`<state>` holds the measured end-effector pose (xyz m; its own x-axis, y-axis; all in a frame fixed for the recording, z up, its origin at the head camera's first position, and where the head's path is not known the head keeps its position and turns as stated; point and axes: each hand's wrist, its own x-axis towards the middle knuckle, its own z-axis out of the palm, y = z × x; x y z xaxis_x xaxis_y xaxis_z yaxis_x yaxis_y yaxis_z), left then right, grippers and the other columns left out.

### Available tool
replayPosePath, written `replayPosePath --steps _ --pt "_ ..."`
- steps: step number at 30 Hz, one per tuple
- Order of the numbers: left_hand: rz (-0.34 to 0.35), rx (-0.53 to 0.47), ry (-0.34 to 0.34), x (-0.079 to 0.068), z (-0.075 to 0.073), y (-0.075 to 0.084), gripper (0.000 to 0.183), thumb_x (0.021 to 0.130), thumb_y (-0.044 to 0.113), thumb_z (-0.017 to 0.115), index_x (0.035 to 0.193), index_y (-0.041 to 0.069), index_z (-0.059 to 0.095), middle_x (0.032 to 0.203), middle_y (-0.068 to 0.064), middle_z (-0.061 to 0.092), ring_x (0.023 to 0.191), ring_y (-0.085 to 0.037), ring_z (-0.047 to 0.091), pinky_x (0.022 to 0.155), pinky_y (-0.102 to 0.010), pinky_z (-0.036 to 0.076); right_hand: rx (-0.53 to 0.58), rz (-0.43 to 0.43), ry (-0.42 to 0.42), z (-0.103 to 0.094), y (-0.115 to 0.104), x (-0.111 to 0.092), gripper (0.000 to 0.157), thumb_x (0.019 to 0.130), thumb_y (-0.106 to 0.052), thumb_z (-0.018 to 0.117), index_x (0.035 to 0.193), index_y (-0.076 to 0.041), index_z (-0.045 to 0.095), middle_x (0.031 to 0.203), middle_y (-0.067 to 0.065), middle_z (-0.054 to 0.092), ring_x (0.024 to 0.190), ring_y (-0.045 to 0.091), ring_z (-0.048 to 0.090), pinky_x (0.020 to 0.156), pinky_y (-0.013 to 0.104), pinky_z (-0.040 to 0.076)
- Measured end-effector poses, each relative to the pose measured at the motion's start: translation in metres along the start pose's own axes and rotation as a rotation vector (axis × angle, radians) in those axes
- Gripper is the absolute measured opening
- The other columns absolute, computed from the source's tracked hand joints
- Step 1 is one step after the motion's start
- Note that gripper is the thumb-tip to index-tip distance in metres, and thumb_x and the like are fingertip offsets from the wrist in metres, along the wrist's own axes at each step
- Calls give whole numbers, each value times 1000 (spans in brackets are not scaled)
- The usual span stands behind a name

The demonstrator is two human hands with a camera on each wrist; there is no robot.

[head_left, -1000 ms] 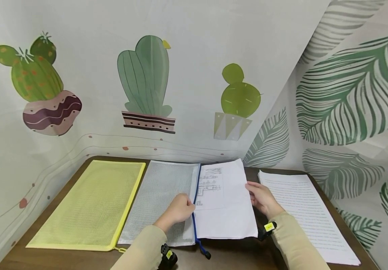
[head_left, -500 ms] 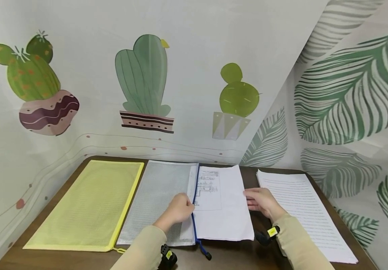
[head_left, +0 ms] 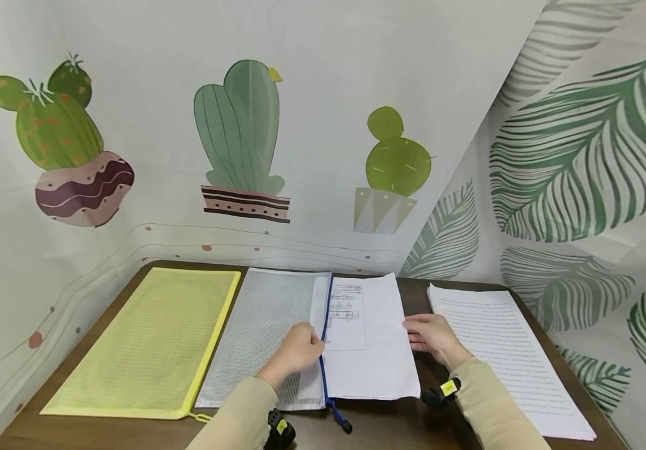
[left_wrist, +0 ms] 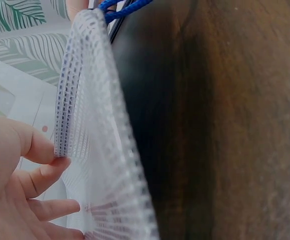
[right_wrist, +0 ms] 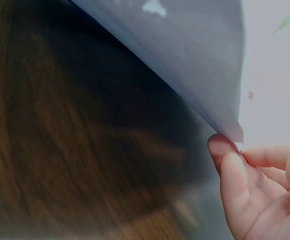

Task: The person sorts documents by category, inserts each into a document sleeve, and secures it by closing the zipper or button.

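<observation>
A whitish mesh zipper pouch (head_left: 255, 312) with a blue zipper lies mid-table in the head view. My left hand (head_left: 298, 348) pinches the pouch's opening edge between thumb and index finger; the left wrist view shows the mesh (left_wrist: 67, 115) lifted there. White paper sheets (head_left: 379, 369), the top one printed with a diagram, extend to the right of the zipper. Their left part shows through the mesh, inside the pouch. At the sheets' right edge, my right hand (head_left: 432, 337) pinches the paper (right_wrist: 199, 60) between thumb and fingers, holding that edge raised off the table.
A yellow mesh pouch (head_left: 149, 344) lies flat on the left of the brown table (head_left: 390, 428). To the right is a stack of printed paper (head_left: 508, 356). A blue zipper pull (head_left: 345, 426) hangs toward the front. A patterned curtain (head_left: 323, 125) stands behind the table.
My right hand has moved left with the sheets, and more of their left part now lies under the mesh. The left hand has kept its pinch on the pouch edge.
</observation>
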<state>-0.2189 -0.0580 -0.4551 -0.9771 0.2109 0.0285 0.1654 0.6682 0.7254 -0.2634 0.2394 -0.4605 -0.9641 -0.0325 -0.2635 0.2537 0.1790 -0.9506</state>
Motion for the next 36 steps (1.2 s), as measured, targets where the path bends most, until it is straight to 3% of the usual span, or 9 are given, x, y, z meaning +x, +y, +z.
replayPosePath --steps 36 --pt "21 -18 14 -2 2 6 12 85 9 55 73 5 52 71 -3 48 61 -15 46 48 -23 38 56 -3 35 21 1 6 45 87 -9 62 124 14 49 73 0 69 62 10 66 57 25 57"
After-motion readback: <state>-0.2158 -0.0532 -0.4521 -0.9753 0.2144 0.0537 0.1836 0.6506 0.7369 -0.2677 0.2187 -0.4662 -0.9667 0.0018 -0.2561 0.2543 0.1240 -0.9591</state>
